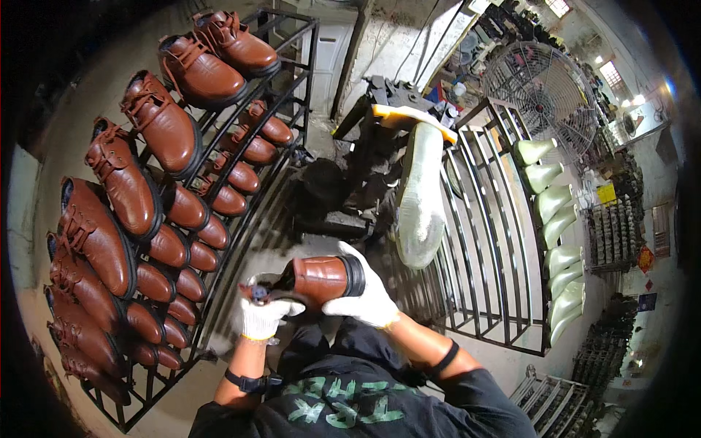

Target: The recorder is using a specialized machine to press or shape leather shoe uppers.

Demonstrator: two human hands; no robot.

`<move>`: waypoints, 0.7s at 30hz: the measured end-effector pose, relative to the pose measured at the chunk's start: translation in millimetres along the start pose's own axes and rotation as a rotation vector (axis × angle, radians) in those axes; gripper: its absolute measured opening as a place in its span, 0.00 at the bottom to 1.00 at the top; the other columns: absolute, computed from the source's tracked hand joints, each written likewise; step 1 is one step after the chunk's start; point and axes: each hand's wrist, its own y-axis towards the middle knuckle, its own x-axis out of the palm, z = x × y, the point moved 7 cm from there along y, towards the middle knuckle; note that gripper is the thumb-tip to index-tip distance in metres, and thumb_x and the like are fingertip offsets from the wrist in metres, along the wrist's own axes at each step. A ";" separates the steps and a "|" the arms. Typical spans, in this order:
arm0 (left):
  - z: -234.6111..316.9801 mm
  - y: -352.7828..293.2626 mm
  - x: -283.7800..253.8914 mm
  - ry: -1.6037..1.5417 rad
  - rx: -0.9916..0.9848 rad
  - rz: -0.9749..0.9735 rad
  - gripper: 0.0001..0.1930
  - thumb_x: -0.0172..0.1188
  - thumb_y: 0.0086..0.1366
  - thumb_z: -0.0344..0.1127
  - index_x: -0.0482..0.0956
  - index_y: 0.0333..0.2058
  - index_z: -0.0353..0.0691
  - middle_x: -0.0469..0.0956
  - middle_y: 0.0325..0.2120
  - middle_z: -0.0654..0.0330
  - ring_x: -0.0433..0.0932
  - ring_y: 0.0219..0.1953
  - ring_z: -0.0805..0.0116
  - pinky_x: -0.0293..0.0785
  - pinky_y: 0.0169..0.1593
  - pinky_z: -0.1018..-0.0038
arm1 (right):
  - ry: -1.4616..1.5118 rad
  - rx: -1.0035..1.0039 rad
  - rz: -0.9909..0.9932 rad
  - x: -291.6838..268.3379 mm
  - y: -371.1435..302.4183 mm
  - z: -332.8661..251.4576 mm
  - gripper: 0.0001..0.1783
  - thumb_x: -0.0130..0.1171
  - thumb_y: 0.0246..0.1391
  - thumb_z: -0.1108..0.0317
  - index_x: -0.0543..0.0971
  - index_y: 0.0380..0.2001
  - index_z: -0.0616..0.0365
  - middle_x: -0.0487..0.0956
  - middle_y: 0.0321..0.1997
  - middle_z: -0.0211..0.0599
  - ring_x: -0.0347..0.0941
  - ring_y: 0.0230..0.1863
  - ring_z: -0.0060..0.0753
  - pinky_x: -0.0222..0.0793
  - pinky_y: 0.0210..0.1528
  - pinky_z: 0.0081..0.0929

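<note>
A brown leather shoe (321,279) with a dark sole lies sideways between my two gloved hands, above my lap. My right hand (371,296), in a white glove, is wrapped round the sole side of it. At the shoe's opening is my left hand (264,314), also gloved in white, its fingers closed at the collar and partly hidden. Something small, dark and bluish shows by those fingers; I cannot make it out. Beyond my hands, a pale, glossy foot-shaped form (422,201) points toward me from beneath a white and yellow piece (415,119) on a dark machine (343,182).
On my left, a black metal rack (255,135) carries rows of brown lace-up shoes (164,128). To the right stands another slatted rack (485,219), with several pale green shoe lasts (561,219) along its outer side. A large caged fan (539,95) is behind it.
</note>
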 end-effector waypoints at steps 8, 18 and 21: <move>1.7 -4.4 -23.0 -0.826 -0.637 0.306 0.33 0.80 0.48 0.25 0.72 0.51 0.32 0.85 0.38 0.52 0.86 0.41 0.62 0.85 0.42 0.69 | 0.065 0.048 -0.203 5.4 52.4 10.5 0.61 0.86 0.38 0.59 0.61 0.73 0.58 0.70 0.70 0.42 0.68 0.68 0.37 0.65 0.69 0.38; 12.4 88.5 8.0 -0.161 -0.442 0.143 0.20 0.81 0.51 0.40 0.81 0.30 0.32 0.83 0.30 0.59 0.76 0.29 0.76 0.73 0.32 0.73 | -0.482 -0.034 0.025 -34.0 142.5 36.6 0.20 0.70 0.58 0.63 0.79 0.48 0.65 0.83 0.41 0.39 0.79 0.44 0.26 0.76 0.45 0.25; 38.3 180.9 -28.1 0.381 -0.295 0.434 0.17 0.72 0.59 0.47 0.83 0.29 0.36 0.84 0.23 0.52 0.81 0.24 0.55 0.78 0.33 0.60 | -0.255 -0.092 0.375 -101.6 127.3 62.9 0.33 0.73 0.55 0.69 0.73 0.61 0.68 0.82 0.53 0.47 0.80 0.52 0.35 0.74 0.60 0.29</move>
